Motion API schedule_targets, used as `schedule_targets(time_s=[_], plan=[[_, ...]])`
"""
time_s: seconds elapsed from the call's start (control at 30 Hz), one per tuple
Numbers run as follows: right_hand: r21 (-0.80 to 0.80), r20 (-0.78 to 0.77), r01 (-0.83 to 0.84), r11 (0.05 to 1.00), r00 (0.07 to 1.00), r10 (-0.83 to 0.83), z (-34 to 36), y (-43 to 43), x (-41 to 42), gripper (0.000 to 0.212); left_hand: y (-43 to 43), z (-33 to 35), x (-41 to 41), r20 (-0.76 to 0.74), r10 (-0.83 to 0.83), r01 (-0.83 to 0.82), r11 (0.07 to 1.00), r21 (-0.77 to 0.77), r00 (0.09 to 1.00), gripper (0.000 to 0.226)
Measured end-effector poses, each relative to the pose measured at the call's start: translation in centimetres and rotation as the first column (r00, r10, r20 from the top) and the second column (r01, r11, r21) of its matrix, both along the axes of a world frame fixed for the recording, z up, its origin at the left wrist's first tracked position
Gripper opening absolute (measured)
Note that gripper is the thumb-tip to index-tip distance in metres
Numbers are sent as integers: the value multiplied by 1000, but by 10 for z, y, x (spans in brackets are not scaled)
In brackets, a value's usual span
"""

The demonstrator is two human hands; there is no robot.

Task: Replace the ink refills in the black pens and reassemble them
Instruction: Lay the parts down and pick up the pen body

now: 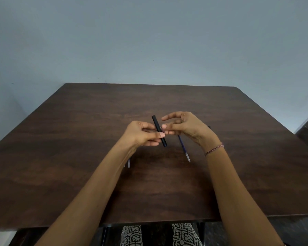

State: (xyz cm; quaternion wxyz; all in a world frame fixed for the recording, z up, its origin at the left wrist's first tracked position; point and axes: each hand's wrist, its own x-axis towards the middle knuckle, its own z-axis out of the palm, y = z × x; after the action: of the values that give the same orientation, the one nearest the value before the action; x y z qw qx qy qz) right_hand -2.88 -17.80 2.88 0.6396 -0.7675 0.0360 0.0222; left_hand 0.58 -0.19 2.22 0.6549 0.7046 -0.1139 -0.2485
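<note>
Holding a pen barrel [156, 123], refill [184, 149] nearby

My left hand [140, 134] pinches the black barrel mid-length above the table [78, 130]; I judge it light and slick. My right hand [187, 125] touches it; grip unclear. The thin refill likely bends, so hold near its tip.

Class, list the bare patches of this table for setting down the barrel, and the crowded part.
Bare: the far strip of the dark brown wooden table beyond the left hand and right hand, and the near stretch between the forearms. Crowded: the middle, around the black pen barrel and the blue ink refill.
</note>
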Motion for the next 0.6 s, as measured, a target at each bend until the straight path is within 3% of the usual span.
schedule_targets(time_s=[0.07, 0.13, 0.23, 0.43, 0.6], plan=[[-199, 57, 177, 964, 984, -169, -3, -6, 1, 32, -1, -1, 1, 30, -3, 2, 1000, 28, 1000, 29], [-458, 130, 352, 816, 935, -331, -6, -14, 1, 19, -1, -3, 2, 45, -18, 16, 998, 52, 999, 28], [-614, 117, 371, 697, 916, -384, -11, -17, 3, 18, -2, -6, 2, 44, -47, 44, 996, 75, 998, 30], [-725, 5, 250, 642, 934, -358, -10, -11, 5, 21, -4, -6, 1, 11, -28, 27, 998, 57, 1000, 34], [-735, -15, 231, 637, 934, -356, -7, -6, 6, 23, -4, -6, 1, -5, -21, 21, 996, 81, 1000, 56]])
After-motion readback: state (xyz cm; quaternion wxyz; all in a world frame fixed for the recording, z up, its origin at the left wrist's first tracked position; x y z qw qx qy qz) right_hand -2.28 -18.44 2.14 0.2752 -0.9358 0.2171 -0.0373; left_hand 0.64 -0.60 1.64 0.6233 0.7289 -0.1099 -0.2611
